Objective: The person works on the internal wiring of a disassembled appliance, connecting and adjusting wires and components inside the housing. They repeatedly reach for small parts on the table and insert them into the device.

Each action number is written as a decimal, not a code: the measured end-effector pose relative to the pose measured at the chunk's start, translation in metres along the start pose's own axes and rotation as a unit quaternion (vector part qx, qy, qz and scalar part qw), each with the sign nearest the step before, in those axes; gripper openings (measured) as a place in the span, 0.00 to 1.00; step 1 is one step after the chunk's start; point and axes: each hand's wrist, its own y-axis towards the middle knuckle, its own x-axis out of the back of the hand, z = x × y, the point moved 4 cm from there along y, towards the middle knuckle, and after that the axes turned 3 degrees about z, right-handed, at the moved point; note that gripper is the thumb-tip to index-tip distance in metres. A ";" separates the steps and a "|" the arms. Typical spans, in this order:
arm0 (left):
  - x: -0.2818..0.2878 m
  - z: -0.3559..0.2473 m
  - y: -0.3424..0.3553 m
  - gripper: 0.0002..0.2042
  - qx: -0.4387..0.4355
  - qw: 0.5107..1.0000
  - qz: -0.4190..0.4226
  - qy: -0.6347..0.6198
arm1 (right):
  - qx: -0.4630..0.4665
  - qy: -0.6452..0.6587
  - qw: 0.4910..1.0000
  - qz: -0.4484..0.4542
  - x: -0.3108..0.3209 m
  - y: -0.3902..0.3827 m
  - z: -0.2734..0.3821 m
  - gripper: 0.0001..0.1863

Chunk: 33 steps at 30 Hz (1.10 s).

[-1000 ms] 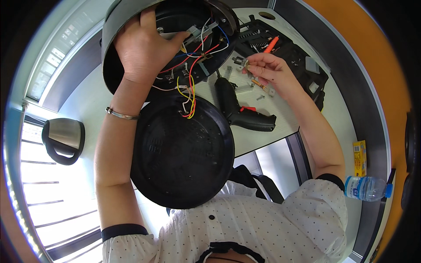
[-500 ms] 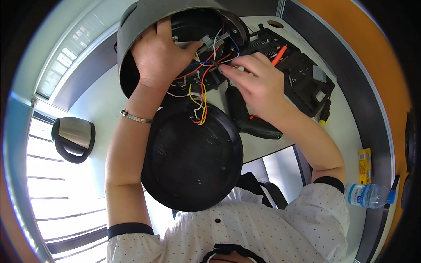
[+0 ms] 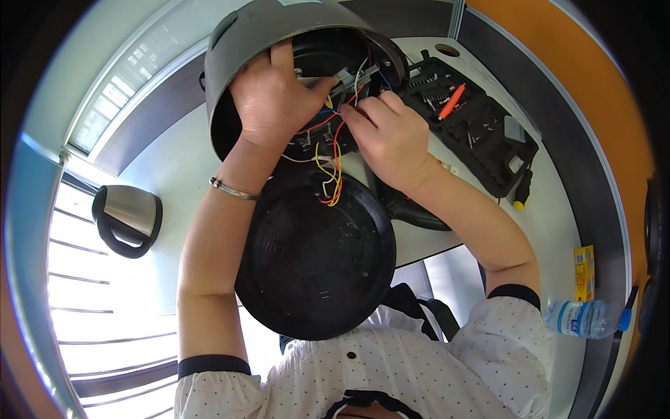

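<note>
My left hand (image 3: 276, 98) reaches inside the tilted dark appliance body (image 3: 230, 52), fingers curled on its inner parts and thumb by a grey bracket (image 3: 349, 78). My right hand (image 3: 387, 136) pinches among the red and white wires beside that thumb; what lies between its fingertips is too small to make out. Red, yellow and white wires (image 3: 333, 178) run down to a round black lid or base (image 3: 314, 272) against my front. Behind my right forearm lies a black pistol-shaped tool (image 3: 412, 215), partly hidden.
A black toolkit case (image 3: 488, 167) with an orange-handled tool (image 3: 452, 101) lies right, beside a screwdriver (image 3: 523, 188). A steel kettle (image 3: 127, 216) stands left. A yellow box (image 3: 583, 272) and water bottle (image 3: 583, 319) are far right, along the grey partition (image 3: 530, 91).
My right hand has moved left and up from the loose small parts on the table into the wiring beside my left hand. The whole view has shifted slightly.
</note>
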 end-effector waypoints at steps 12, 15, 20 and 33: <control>0.000 0.001 -0.003 0.35 0.028 0.999 0.012 0.019 | -0.080 -0.029 0.996 0.023 -0.007 0.007 0.004 0.11; -0.001 0.002 -0.003 0.35 0.019 1.000 -0.004 0.011 | -0.085 -0.054 0.992 0.075 -0.009 0.011 0.011 0.11; -0.001 0.002 -0.004 0.35 0.026 1.000 -0.011 -0.005 | -0.089 -0.079 0.990 0.076 -0.013 0.019 0.021 0.11; -0.002 0.002 -0.006 0.32 0.056 0.998 0.032 -0.015 | -0.249 0.046 0.961 0.108 -0.021 0.009 0.000 0.10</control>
